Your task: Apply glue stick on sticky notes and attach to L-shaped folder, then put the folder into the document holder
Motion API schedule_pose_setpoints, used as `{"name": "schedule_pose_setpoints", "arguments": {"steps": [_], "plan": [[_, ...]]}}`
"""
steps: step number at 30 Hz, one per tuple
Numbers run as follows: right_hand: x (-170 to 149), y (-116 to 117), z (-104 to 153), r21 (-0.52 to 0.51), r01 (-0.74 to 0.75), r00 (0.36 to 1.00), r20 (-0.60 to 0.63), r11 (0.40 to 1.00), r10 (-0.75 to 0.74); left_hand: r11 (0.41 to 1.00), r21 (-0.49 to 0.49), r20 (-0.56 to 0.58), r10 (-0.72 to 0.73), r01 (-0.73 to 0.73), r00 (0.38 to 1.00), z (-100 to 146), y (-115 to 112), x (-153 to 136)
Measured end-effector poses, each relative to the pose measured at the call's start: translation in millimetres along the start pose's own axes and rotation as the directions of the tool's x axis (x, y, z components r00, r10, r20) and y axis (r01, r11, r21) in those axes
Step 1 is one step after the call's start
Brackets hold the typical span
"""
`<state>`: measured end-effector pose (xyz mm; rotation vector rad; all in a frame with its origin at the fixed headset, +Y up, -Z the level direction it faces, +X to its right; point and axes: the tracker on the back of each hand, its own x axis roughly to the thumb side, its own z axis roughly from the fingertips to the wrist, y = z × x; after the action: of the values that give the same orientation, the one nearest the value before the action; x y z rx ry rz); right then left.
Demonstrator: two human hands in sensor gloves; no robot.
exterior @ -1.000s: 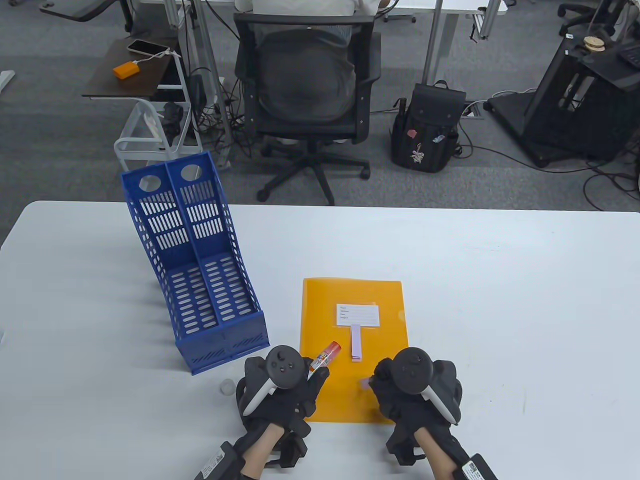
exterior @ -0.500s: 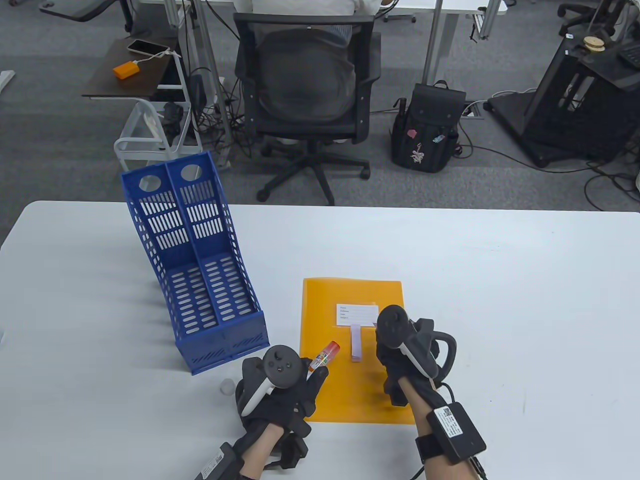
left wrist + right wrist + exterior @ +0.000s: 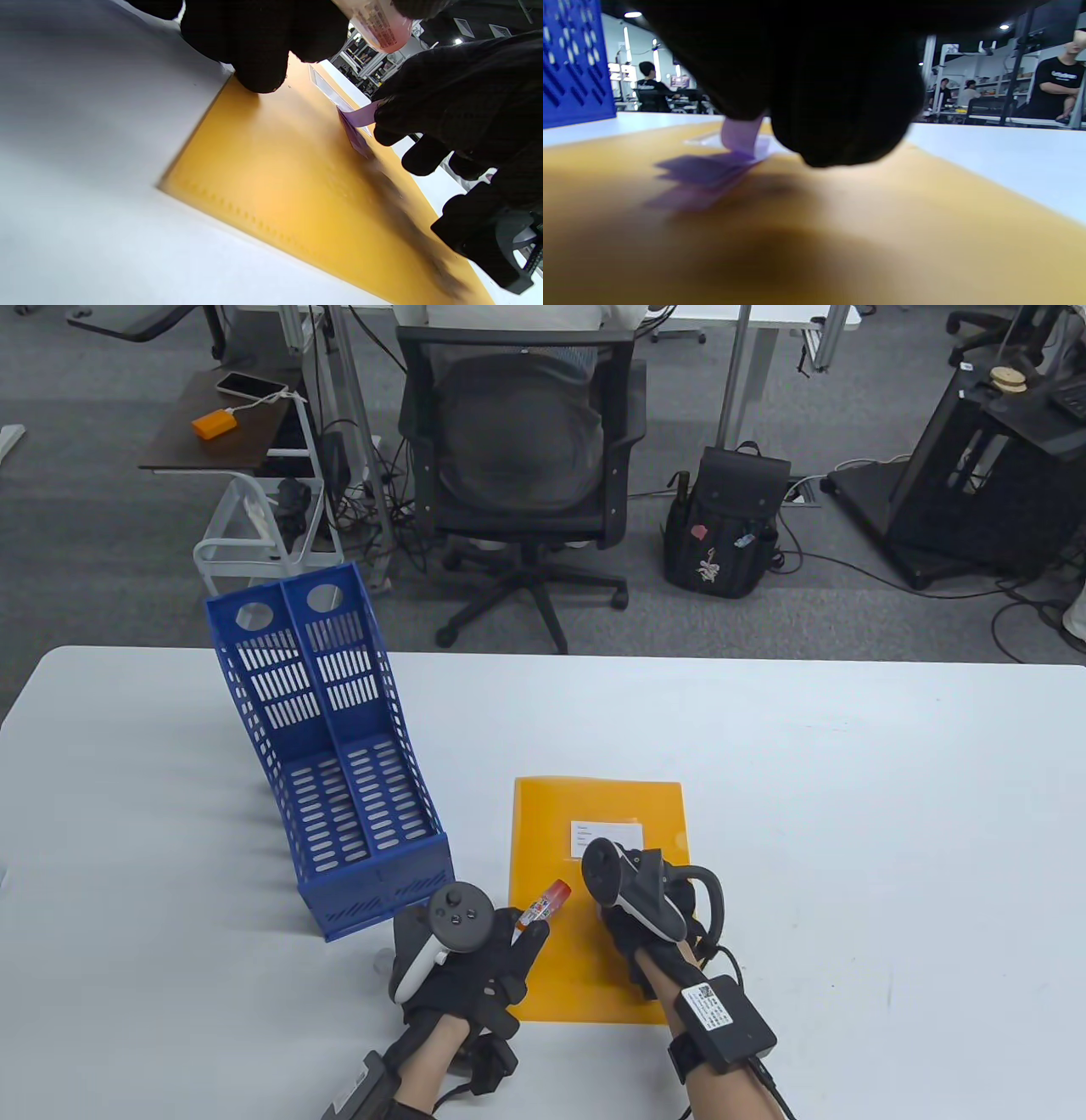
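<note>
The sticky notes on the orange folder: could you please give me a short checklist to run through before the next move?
1. Right hand pinches the top purple sticky note: ok, one end is lifted in the left wrist view.
2. Only one sheet comes off the stack: cannot tell, too blurred.
3. Left hand holds the glue stick: ok.
4. Glue stick uncapped: cannot tell; a small whitish round thing by the left hand may be the cap.
5. Orange folder lies flat on the table: ok.
6. Blue document holder has free compartments: ok, both look empty.
</note>
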<state>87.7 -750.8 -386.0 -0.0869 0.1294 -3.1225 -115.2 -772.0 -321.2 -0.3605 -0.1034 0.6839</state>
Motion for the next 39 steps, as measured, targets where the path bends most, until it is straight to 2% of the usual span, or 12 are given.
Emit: {"name": "schedule_pose_setpoints", "arguments": {"steps": [4,14,24,39], "plan": [[1.5,5.8,2.4,0.044,-0.031,0.999,0.016,0.999,0.031,1.000,-0.002,0.002,0.005,-0.005,1.000,0.3,0.0,0.1],[7.8,10.0,4.9,0.077,-0.082,0.996,0.043,0.994,0.078,1.000,-0.010,0.007,0.009,-0.009,1.000,0.6,0.1,-0.7],[8.2,7.4,5.4,0.076,-0.064,0.997,0.048,0.995,0.061,1.000,-0.013,0.006,0.008,-0.008,1.000,0.5,0.6,-1.1],[13.9,3.5,6.8,0.099,-0.146,0.988,0.065,0.984,0.140,1.000,-0.013,0.006,0.013,-0.013,1.000,0.5,0.8,-1.3]]}}
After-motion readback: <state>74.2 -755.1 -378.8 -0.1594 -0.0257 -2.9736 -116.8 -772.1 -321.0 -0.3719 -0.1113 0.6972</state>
